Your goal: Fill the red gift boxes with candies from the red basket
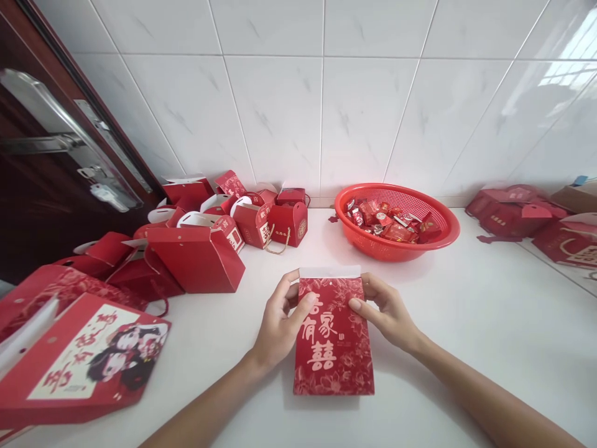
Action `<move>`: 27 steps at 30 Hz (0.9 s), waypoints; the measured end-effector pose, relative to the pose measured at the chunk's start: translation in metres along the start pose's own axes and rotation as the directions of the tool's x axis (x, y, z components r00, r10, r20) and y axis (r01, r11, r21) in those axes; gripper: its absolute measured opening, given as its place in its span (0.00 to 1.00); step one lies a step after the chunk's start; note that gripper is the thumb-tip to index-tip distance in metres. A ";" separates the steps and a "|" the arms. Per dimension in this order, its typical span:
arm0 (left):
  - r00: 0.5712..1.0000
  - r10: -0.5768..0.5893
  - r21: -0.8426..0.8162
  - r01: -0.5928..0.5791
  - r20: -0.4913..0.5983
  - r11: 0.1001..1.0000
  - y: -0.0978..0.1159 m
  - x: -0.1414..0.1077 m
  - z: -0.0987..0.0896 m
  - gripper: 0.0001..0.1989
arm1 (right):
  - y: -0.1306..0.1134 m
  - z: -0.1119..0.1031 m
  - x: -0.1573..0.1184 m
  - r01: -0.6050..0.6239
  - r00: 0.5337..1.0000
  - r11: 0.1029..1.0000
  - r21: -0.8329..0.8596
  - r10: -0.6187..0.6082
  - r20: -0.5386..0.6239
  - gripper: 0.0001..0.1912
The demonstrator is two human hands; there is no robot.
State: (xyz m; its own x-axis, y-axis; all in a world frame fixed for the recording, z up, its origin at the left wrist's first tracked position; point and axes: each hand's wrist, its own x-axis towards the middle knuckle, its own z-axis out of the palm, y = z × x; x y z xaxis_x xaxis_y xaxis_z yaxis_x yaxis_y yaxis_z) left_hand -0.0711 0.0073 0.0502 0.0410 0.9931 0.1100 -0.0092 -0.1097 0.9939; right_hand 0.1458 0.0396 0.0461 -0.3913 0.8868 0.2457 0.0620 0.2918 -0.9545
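- Left hand (278,323): fingers were closed on the upper left edge of one red, flower-printed rectangular paper box (333,339) with pale lettering.
- Right hand (390,314): fingers gripped its upper right edge; the box was between both sets, over the white tabletop (494,323).
- Round red perforated plastic basket (396,250): stood beyond the right fingers.

A: What is read at 6 o'clock?
B: On the red packet (333,348), 家, 有 and a large 囍 are read; the upper-left character is partly covered, small print unresolved.
A: At 8 o'clock?
B: On the red bag (153,370), slanted calligraphy is seen, not confidently deciphered.
A: At 9 o'clock, near centre?
B: On a small box (249,225), 喜 is read.
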 end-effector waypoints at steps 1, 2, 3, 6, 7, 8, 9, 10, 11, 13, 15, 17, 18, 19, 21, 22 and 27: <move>1.000 -0.001 -0.001 0.001 0.003 1.000 -0.001 0.000 0.000 0.21 | 0.000 0.000 -0.001 -0.008 1.000 1.000 -0.004 0.008 -0.001 0.17; 1.000 0.002 -0.001 -0.002 0.002 1.000 -0.001 0.000 0.001 0.21 | 0.001 0.000 -0.001 -0.015 1.000 1.000 -0.008 0.015 -0.001 0.17; 1.000 0.004 0.000 -0.004 0.002 1.000 -0.002 0.000 0.001 0.21 | 0.001 0.000 -0.001 -0.021 1.000 1.000 -0.010 0.021 -0.002 0.17; 1.000 0.002 0.006 -0.002 -0.001 1.000 -0.002 0.001 0.001 0.20 | 0.002 0.000 -0.002 -0.032 0.999 0.999 0.003 0.032 0.009 0.17; 1.000 -0.002 0.006 0.002 -0.001 1.000 -0.002 0.001 0.001 0.20 | 0.002 0.000 -0.002 -0.035 0.999 0.999 0.011 0.035 0.014 0.17; 1.000 -0.007 0.006 0.007 -0.003 1.000 -0.002 0.001 0.001 0.20 | 0.002 0.000 -0.002 -0.040 0.999 0.999 0.020 0.039 0.022 0.17; 1.000 -0.013 0.005 0.014 -0.003 1.000 -0.003 0.001 0.001 0.20 | 0.002 0.000 -0.002 -0.047 0.998 0.999 0.026 0.046 0.032 0.17; 1.000 -0.017 0.004 0.017 -0.004 1.000 -0.003 0.001 0.001 0.20 | 0.002 0.000 -0.002 -0.054 0.998 0.998 0.026 0.053 0.039 0.17; 1.000 -0.020 0.003 0.020 -0.004 1.000 -0.003 0.001 0.001 0.20 | 0.002 0.000 -0.003 -0.061 0.997 0.998 0.022 0.060 0.044 0.18; 1.000 -0.021 0.005 0.021 -0.006 1.000 -0.003 0.001 0.001 0.19 | 0.003 0.000 -0.003 -0.071 0.997 0.997 0.006 0.070 0.045 0.18; 1.000 -0.017 0.017 0.017 -0.011 1.000 -0.004 0.001 0.000 0.18 | 0.004 0.000 -0.004 -0.071 0.997 0.997 -0.007 0.071 0.038 0.19; 1.000 -0.014 0.034 0.014 -0.019 0.999 -0.004 0.000 0.000 0.18 | 0.005 0.001 -0.006 -0.060 0.998 0.998 -0.014 0.061 0.029 0.21; 1.000 -0.010 0.042 0.011 -0.020 0.999 -0.004 0.000 -0.001 0.17 | 0.006 0.001 -0.006 -0.050 0.998 0.999 -0.021 0.050 0.023 0.23; 1.000 -0.007 0.047 0.008 -0.021 0.999 -0.004 0.000 -0.001 0.17 | 0.007 0.001 -0.006 -0.037 0.999 0.999 -0.031 0.038 0.015 0.25; 1.000 -0.002 0.052 0.003 -0.018 0.999 -0.004 0.001 -0.001 0.15 | 0.009 0.002 -0.007 -0.003 1.000 0.998 -0.060 0.003 -0.001 0.25; 1.000 -0.003 0.052 0.004 -0.019 0.999 -0.004 0.001 -0.002 0.14 | 0.010 0.001 -0.007 0.015 1.000 0.997 -0.074 -0.016 -0.006 0.23; 0.999 -0.038 0.006 0.038 -0.021 0.999 -0.006 0.001 -0.001 0.12 | 0.017 0.000 -0.006 0.109 0.992 0.985 -0.133 -0.117 -0.054 0.21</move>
State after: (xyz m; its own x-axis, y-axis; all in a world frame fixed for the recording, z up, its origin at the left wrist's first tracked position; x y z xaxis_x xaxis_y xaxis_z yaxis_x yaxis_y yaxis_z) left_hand -0.0723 0.0089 0.0443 0.0204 0.9972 0.0721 -0.0015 -0.0721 0.9974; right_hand 0.1489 0.0391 0.0280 -0.3453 0.8648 0.3646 0.1403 0.4317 -0.8911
